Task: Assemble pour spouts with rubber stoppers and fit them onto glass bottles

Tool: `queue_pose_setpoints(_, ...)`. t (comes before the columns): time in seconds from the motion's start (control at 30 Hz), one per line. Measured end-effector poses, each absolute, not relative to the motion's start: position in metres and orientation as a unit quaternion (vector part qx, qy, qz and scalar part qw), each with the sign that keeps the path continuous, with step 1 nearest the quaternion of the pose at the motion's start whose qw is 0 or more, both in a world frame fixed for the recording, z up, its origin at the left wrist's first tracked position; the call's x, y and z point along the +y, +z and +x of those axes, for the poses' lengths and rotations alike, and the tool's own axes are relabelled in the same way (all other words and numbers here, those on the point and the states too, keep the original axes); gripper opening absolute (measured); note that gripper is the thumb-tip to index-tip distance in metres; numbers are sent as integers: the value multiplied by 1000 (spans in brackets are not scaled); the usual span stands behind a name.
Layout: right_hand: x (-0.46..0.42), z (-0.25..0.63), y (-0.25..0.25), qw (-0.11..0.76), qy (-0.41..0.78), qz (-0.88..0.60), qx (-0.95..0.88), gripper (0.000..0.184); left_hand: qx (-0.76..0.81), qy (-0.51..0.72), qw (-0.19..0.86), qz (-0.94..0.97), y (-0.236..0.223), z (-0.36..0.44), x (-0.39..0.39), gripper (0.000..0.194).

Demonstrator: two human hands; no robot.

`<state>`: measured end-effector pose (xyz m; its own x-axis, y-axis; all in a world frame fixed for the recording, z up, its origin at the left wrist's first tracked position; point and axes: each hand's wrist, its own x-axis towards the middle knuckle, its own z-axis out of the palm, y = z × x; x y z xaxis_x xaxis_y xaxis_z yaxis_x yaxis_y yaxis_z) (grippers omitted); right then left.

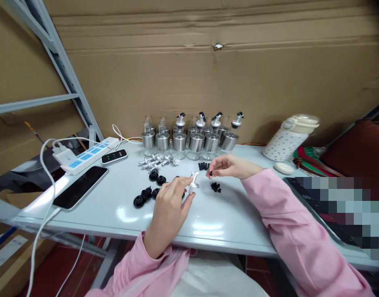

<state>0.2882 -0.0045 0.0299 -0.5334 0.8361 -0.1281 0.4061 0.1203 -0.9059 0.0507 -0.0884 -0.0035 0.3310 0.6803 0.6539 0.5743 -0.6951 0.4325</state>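
Observation:
My left hand (170,202) pinches a small clear plastic pourer spout (194,183) above the white table (115,210), fingers closed on it. My right hand (228,166) hovers a little to the right, fingertips pinched on a tiny black part I can barely make out. Small black caps (215,187) lie just below the right hand, and more (203,166) lie to its left. Black rubber rings (147,193) sit left of my left hand. Loose clear spouts (156,161) lie behind them. Several glass-and-steel dispenser bottles (192,138) stand at the back, some with pourers fitted.
A phone (79,187) on a cable, a white power strip (85,156) and a small black device (114,156) occupy the table's left. A cream dotted thermos jug (290,138) and an oval white object (283,168) lie at the right. Cardboard covers the wall behind.

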Motion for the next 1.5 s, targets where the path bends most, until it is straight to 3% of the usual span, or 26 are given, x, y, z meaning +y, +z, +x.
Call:
queue_pose_setpoints(0.2, -19, 260, 39, 335, 543, -339, -692, 23, 385, 428, 65, 815, -3, 51, -88, 32)
queue_pose_setpoints(0.43, -20, 250, 33, 381, 578, -318, -648, 23, 380, 424, 69, 819, -3, 51, -89, 31)
queue_pose_setpoints(1.2, -20, 245, 31, 408, 563, -307, -650, 22, 383, 419, 77, 819, -2, 51, -89, 30)
queue_pose_setpoints(1.5, -21, 245, 33, 382, 570, -339, -644, 23, 381, 412, 78, 824, 0, 50, -90, 30)
